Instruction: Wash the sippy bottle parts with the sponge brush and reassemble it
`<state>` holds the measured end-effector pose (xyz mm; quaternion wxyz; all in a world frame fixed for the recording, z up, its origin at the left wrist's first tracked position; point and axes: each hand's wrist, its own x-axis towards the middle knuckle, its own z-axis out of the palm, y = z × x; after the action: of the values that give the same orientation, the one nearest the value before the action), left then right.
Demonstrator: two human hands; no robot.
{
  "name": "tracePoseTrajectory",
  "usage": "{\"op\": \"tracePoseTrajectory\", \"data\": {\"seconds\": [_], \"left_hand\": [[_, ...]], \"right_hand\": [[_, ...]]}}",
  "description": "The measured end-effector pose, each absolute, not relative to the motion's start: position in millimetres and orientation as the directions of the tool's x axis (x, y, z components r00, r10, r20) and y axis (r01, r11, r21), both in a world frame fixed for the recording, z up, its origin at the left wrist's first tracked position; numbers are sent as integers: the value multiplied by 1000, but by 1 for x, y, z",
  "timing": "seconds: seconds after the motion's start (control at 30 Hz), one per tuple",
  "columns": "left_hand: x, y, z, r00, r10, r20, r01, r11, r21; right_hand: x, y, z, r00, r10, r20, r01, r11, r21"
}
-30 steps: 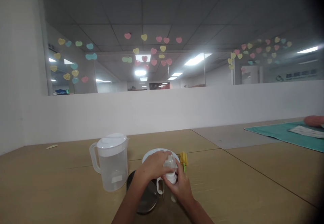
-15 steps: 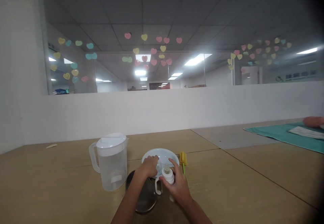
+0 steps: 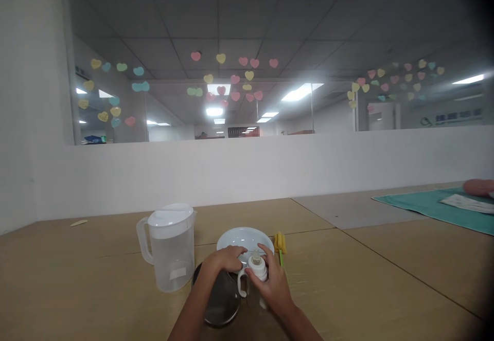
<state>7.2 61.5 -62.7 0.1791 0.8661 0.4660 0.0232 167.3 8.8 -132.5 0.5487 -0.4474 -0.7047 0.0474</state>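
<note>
Clearly, we are grasping the bottle (image 3: 258,269) with the fingers of the right hand (image 3: 275,285), the thumb lying on its near side and the others curving round the right and far sides. Its teat (image 3: 256,256) is pointing up, so this side grip is probably steadying the body while leaving the top uncovered. Its handle (image 3: 242,285) is projecting left, presumably so that the palm is fitting closely on the right. The left hand (image 3: 227,259) is hanging palm down by the bowl's near left edge; its fingers are bending to the right, but we are not managing to tell whether they are grasping anything underneath.

So the bottle is sitting between our hands, just on the near side of the bowl (image 3: 231,237). Under the left forearm a dark disc (image 3: 223,305) is lying near and left. Right of the bowl, the brush (image 3: 280,243) is lying with its sponge end far. Farther left, the jug (image 3: 173,258) is standing with its grip facing left, likely leaving its spout toward the bowl. Far right, a green cloth (image 3: 420,206) is covering part of the table (image 3: 358,269).
</note>
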Motion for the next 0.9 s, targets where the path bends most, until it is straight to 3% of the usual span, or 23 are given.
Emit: {"op": "tracePoseTrajectory", "data": {"seconds": [0.17,0.33,0.57,0.73,0.9], "left_hand": [[0,50,-41,581,809,-85,756,-497,426],[3,26,-19,728,685,-17,551,-570,610],[27,7,-16,627,777,52,739,-615,277],[48,-4,-19,436,882,179,872,-463,158],[51,-12,-12,456,868,197,868,-482,116]], "right_hand": [[167,9,-133,0,676,737,587,597,-547],[165,9,-134,-3,674,739,548,619,-563],[164,7,-131,-6,706,709,530,603,-596],[165,10,-132,25,690,724,580,579,-573],[169,12,-133,19,693,720,593,572,-566]]}}
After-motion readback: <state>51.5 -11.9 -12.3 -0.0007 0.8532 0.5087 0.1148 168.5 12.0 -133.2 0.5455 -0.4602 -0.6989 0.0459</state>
